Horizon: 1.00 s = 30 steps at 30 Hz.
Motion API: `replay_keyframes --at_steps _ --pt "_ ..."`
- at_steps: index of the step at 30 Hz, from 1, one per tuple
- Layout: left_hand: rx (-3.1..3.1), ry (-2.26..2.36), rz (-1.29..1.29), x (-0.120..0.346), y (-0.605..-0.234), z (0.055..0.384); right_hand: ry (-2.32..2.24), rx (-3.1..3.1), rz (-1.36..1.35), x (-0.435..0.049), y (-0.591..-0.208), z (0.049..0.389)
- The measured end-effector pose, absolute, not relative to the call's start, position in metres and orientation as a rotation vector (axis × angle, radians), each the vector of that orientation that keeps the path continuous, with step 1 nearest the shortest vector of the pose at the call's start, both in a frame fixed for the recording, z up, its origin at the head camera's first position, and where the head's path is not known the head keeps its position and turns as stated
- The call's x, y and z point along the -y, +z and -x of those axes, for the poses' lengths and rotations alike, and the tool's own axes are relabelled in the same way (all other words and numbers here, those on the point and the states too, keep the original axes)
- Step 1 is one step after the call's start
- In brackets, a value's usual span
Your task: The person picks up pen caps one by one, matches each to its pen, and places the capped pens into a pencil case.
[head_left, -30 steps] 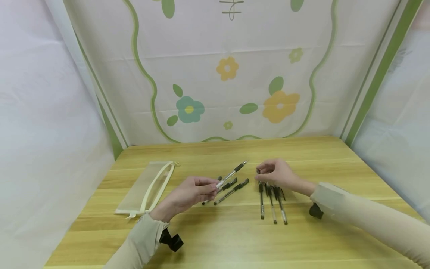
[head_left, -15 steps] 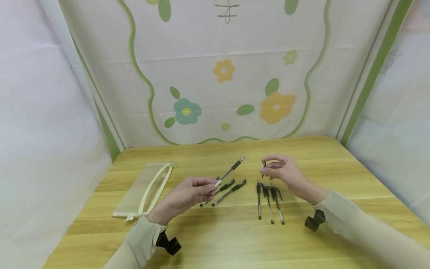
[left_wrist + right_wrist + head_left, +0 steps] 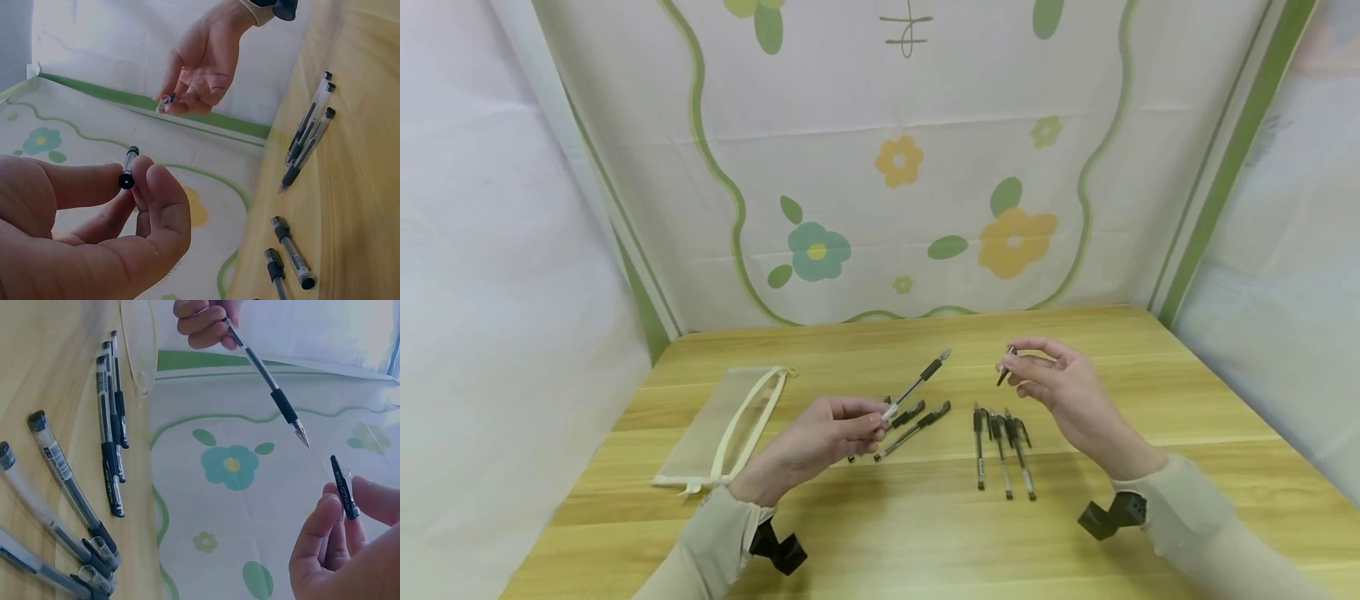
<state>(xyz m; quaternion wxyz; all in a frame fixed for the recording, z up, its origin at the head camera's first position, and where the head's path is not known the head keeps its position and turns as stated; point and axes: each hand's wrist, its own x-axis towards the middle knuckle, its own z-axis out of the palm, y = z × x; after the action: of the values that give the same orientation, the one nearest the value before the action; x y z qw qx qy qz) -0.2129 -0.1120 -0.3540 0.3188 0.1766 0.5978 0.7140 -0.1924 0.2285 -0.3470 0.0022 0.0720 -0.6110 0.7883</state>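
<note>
In the head view my left hand (image 3: 820,437) pinches the clear barrel of an uncapped gel pen (image 3: 931,370), its metal tip pointing up and right. To the right, my right hand (image 3: 1071,396) holds a small black pen cap (image 3: 345,490) between thumb and fingers, raised over the table and apart from the pen. Below that hand lie 3 pens (image 3: 980,454) with bare tips facing away, small dark caps beside their grips. Capped black gel pens (image 3: 925,425) lie under and beside my left hand, partly hidden by it.
A pale mesh zip pouch (image 3: 700,433) lies flat at the left of the wooden table (image 3: 880,542). Behind the table hangs a white cloth (image 3: 850,100) with printed flowers, and more cloth closes off both sides.
My right hand has lifted the cap from near the pens on the right and drawn it up and rightward, turning it to a tilt. My left hand keeps holding the pen almost still.
</note>
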Motion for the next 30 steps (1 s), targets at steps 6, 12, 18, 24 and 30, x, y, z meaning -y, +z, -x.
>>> replay_keyframes --at_steps 6,12,18,24,30 --pt "-1.554 1.852 -0.471 0.107 -0.359 0.211 2.472 1.920 -0.193 -0.232 -0.349 0.193" --pt "-1.557 1.852 -0.488 0.105 -0.359 0.209 2.486 1.924 -0.209 -0.234 -0.352 0.195" --pt "-1.547 1.866 -0.490 0.104 -0.360 0.206 2.506 1.931 -0.190 -0.233 -0.355 0.198" --pt "-1.561 1.851 -0.501 0.103 -0.360 0.205 2.485 1.958 -0.163 -0.230 -0.356 0.200" --pt "-1.568 1.830 -0.517 0.101 -0.359 0.202 2.443 2.012 -0.153 -0.227 -0.358 0.200"
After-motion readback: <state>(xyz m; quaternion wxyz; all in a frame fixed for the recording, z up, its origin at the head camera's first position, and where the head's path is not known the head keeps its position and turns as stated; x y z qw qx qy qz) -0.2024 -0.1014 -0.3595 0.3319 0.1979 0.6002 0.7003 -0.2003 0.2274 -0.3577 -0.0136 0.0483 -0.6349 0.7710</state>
